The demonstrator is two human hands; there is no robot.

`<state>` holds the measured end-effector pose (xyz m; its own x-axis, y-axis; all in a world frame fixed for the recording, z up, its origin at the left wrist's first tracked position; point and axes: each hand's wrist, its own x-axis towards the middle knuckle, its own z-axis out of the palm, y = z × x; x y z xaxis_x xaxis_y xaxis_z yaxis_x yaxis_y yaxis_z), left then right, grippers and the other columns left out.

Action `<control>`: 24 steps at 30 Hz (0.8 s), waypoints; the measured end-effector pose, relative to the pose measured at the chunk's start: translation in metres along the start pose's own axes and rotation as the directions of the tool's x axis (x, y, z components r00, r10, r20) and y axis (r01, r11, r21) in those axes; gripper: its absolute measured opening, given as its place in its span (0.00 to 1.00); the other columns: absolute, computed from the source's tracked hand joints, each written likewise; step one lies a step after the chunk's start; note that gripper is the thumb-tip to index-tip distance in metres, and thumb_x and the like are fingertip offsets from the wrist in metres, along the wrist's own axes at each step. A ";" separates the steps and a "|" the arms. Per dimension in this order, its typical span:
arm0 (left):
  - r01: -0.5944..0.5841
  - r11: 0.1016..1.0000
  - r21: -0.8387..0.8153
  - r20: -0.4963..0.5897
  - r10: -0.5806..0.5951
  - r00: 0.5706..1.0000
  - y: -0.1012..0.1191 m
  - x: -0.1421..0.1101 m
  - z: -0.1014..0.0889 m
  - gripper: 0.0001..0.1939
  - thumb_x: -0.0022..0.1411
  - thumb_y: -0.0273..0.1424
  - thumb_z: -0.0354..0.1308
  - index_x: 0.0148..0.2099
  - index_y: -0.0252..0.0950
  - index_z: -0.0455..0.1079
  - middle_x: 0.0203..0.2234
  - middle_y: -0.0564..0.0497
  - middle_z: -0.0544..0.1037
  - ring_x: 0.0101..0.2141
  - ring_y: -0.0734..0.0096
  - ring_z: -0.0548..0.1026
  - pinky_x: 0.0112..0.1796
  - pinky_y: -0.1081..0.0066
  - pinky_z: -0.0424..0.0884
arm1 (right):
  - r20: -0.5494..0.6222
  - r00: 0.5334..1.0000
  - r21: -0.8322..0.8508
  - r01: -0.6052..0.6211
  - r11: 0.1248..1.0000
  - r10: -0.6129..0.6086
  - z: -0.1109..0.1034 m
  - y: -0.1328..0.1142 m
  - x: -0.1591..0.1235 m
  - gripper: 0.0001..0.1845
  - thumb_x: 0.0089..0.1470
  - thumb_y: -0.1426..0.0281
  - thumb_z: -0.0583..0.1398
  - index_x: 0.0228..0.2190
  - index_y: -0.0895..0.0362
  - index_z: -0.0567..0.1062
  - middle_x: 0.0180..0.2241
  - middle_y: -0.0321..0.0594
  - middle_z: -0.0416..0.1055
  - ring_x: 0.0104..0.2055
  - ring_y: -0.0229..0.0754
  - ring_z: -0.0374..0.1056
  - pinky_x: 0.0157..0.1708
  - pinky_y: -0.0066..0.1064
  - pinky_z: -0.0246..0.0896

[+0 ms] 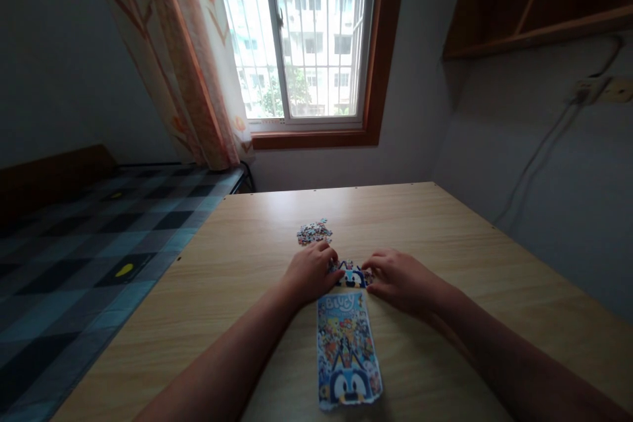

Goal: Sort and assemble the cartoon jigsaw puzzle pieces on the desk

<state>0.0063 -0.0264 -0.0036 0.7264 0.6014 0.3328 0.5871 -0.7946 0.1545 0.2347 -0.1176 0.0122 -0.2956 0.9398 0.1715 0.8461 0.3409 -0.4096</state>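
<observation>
A small joined section of jigsaw puzzle [351, 275] lies on the table, showing a blue cartoon dog's face. My left hand [312, 269] is closed at its left edge, thumb and curled fingers against the pieces. At the right edge, my right hand [398, 279] pinches the puzzle with thumb and forefinger. Just below, on the near side, lies a creased picture sheet [346, 349] printed "Bluey", with many cartoon figures and the same dog's face at its bottom. Beyond my left hand is a heap of loose puzzle pieces [314, 232]. My fingers hide parts of the puzzle's sides.
The light wooden table [237, 244] reaches toward the wall under a barred window [316, 46]. To the left stands a bed with a checked cover [123, 231], beside a flowered curtain [182, 53]. A wall shelf [539, 6] and a cable [539, 151] are on the right.
</observation>
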 end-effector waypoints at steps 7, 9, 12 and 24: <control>-0.008 1.000 -0.016 0.001 0.008 1.000 -0.003 -0.001 0.003 0.14 0.60 0.41 0.60 0.45 0.40 0.73 0.40 0.47 0.76 0.44 0.57 0.74 0.46 0.60 0.71 | -0.014 1.000 -0.003 -0.027 1.000 0.027 0.001 0.002 0.001 0.09 0.51 0.67 0.64 0.36 0.50 0.82 0.35 0.41 0.77 0.39 0.46 0.70 0.39 0.32 0.59; -0.012 1.000 -0.029 0.000 0.012 1.000 -0.004 -0.001 0.004 0.18 0.60 0.41 0.60 0.50 0.40 0.71 0.43 0.46 0.76 0.47 0.57 0.74 0.48 0.59 0.70 | -0.013 0.999 -0.032 -0.042 0.999 0.041 0.000 0.002 0.001 0.08 0.51 0.67 0.64 0.35 0.50 0.82 0.35 0.41 0.77 0.39 0.46 0.70 0.39 0.32 0.58; 0.000 0.999 -0.036 0.025 0.001 1.000 -0.005 -0.001 0.004 0.22 0.59 0.42 0.60 0.54 0.41 0.69 0.46 0.46 0.76 0.48 0.56 0.73 0.49 0.59 0.70 | 0.014 0.998 -0.064 -0.068 0.996 0.069 -0.002 0.004 0.002 0.07 0.53 0.66 0.63 0.34 0.51 0.81 0.35 0.41 0.76 0.39 0.45 0.70 0.39 0.32 0.59; 0.000 0.999 -0.049 0.040 0.002 0.999 -0.004 -0.001 0.002 0.21 0.60 0.42 0.58 0.54 0.40 0.70 0.45 0.46 0.76 0.47 0.57 0.73 0.49 0.59 0.69 | 0.031 1.000 0.020 0.001 1.000 -0.002 0.000 0.012 0.002 0.11 0.52 0.70 0.61 0.37 0.50 0.81 0.36 0.37 0.76 0.36 0.40 0.70 0.38 0.29 0.60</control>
<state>0.0037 -0.0239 -0.0062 0.7414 0.6025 0.2956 0.5687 -0.7979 0.2000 0.2444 -0.1111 0.0072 -0.3104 0.9395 0.1447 0.8369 0.3423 -0.4272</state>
